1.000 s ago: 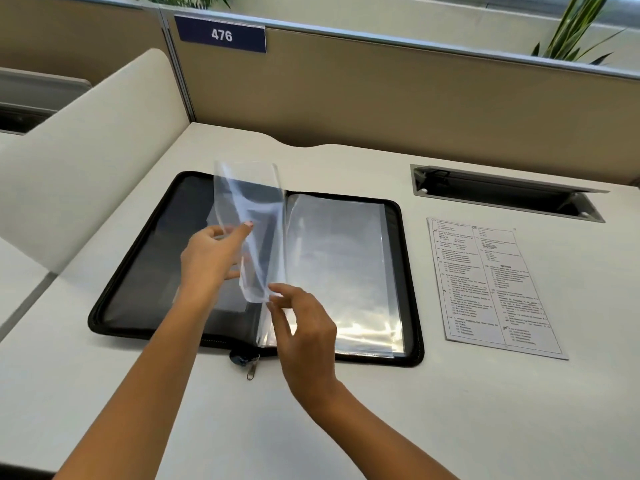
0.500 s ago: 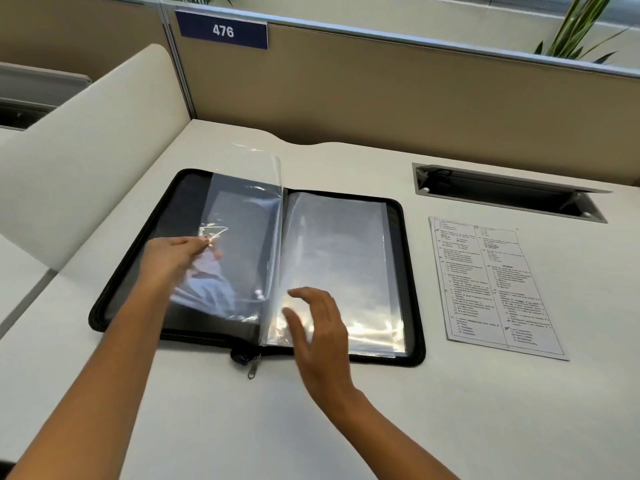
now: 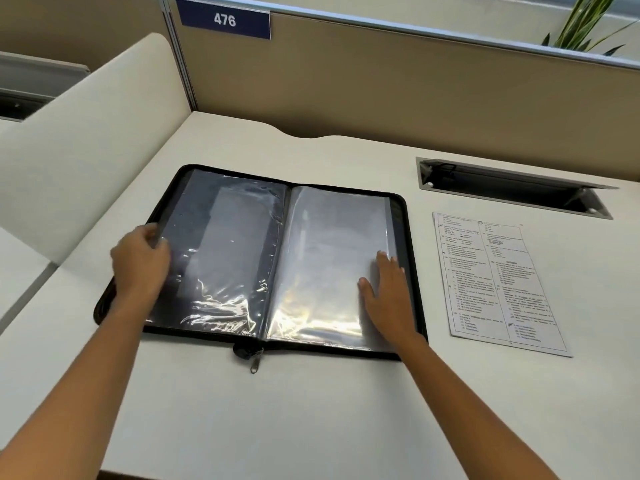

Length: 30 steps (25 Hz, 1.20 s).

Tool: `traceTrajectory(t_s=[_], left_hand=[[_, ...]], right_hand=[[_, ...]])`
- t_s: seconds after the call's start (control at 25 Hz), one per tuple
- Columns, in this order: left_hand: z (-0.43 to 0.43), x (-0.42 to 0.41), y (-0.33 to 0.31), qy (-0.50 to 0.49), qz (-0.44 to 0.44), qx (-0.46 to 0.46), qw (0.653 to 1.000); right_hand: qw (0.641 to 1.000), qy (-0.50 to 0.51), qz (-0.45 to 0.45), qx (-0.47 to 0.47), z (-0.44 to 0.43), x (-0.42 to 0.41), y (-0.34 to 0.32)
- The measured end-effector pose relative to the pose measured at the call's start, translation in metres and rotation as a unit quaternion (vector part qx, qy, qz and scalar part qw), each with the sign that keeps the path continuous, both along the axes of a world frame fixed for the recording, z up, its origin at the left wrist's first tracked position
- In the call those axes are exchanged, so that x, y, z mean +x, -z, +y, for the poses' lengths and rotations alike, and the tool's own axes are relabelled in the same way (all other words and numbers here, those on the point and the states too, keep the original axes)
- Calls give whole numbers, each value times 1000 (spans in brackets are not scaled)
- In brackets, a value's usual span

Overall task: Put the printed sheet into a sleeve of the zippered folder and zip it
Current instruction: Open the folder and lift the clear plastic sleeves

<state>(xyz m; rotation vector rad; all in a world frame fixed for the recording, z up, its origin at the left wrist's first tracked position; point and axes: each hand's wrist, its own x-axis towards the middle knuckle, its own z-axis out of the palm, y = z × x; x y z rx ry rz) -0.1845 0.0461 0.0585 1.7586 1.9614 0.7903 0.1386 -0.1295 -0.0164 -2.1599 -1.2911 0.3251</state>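
Since the earlier frame, we note the clear plastic sleeve point(image 3: 221, 251) has dropped flat onto the open black zippered folder point(image 3: 408, 244). Our left hand point(image 3: 140, 261) rests curled at its outer edge; our right hand point(image 3: 389, 296) lies flat, fingers spread, on the right-hand sleeves. The printed white sheet point(image 3: 495, 282) lies on the pale desk point(image 3: 311, 410), just right of the folder.

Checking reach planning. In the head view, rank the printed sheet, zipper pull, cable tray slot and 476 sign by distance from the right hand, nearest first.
From the right hand, resting on the folder's right-hand sleeve:
1. Printed sheet: just right of the hand, flat on the desk.
2. Zipper pull: left and nearer the person, at the folder's spine.
3. Cable tray slot: farther back, to the right.
4. 476 sign: on the partition, far back left.
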Motion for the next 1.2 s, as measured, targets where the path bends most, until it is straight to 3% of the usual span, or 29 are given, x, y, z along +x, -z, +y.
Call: traceTrajectory(t_s=[0.16, 0.36, 0.56, 0.6, 0.68, 0.76, 0.84, 0.96, 1.12, 1.2], left_hand=[[-43, 48, 4, 133, -41, 48, 989], [-78, 91, 20, 215, -91, 20, 972], [-98, 118, 10, 250, -177, -27, 952], [-99, 121, 7, 251, -202, -55, 945], [-97, 126, 1, 261, -256, -135, 921], [-94, 129, -8, 269, -339, -234, 871], [-92, 130, -17, 258, -378, -293, 839], [-84, 123, -19, 237, -364, -275, 858], [-68, 98, -7, 196, -363, -281, 866], [-57, 85, -5, 150, -381, -293, 864]], right_hand=[[999, -24, -29, -39, 26, 22, -5], [1000, -5, 20, 18, 28, 14, -6], [988, 39, -92, 118, 21, -14, -35], [988, 51, -65, 131, 19, -25, -44], [984, 43, 73, 156, 17, -50, -61], [956, 13, 238, 171, 17, -73, -76], [934, -18, 317, 165, 16, -95, -88], [922, -74, 350, 149, 13, -116, -93], [871, -73, 449, 186, 9, -124, -89], [885, -46, 421, 193, 4, -121, -82]])
